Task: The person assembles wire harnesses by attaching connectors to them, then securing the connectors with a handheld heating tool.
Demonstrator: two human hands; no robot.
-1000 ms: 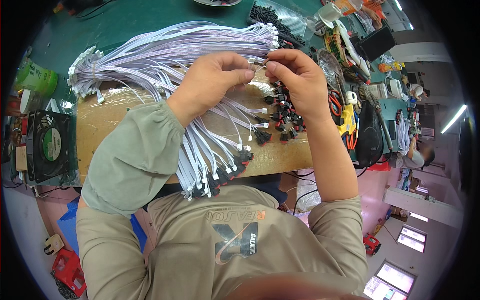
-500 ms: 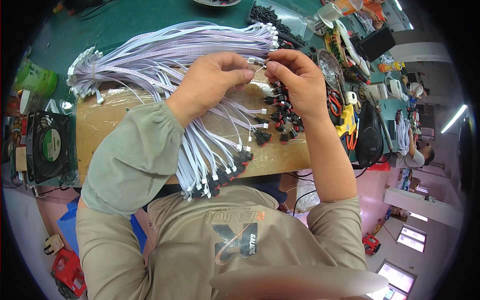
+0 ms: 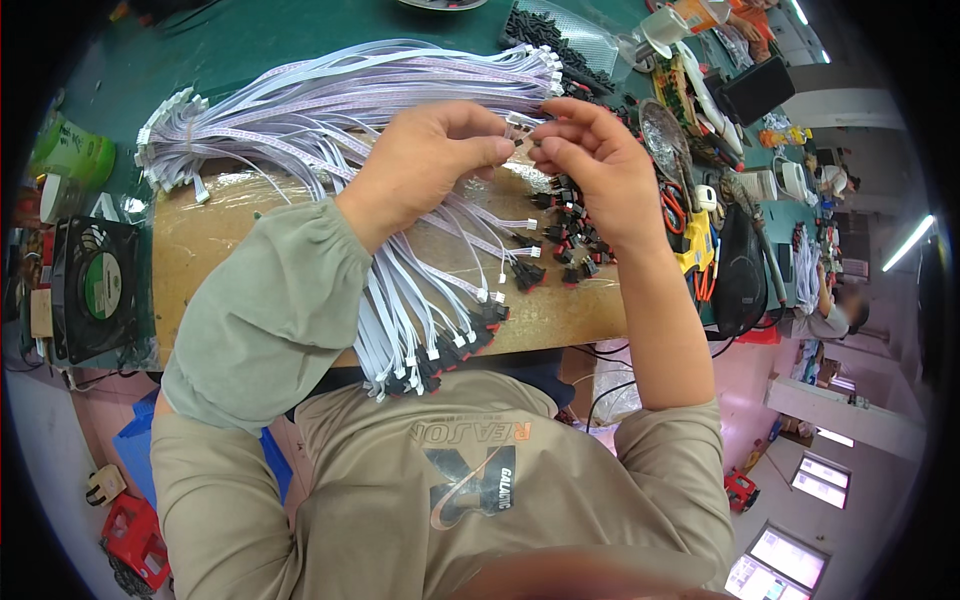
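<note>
My left hand (image 3: 425, 165) pinches the white plug end of a ribbon cable (image 3: 513, 128) between thumb and forefinger. Close by on its right, my right hand (image 3: 598, 165) has thumb and forefinger together; whatever small piece they hold is mostly hidden. Below both hands, ribbon cables (image 3: 400, 305) fan out over the board toward me, many ending in black-and-red rocker switches (image 3: 485, 320). Loose switches of the same kind (image 3: 570, 235) lie under my right wrist. Behind my hands rests a big bundle of white ribbon cables (image 3: 330, 95), gathered at its left end.
A brown board (image 3: 240, 260) lies on the green table (image 3: 290, 25). A clear tray of black parts (image 3: 545, 35) stands at the back. To the right are a metal dish (image 3: 665, 135), yellow tools (image 3: 697, 250) and a black pouch (image 3: 740, 275); at left, a black fan (image 3: 95, 290).
My fingertips have drawn slightly apart at the white plug. The right hand's fingers have shifted a little; the left hand has barely moved.
</note>
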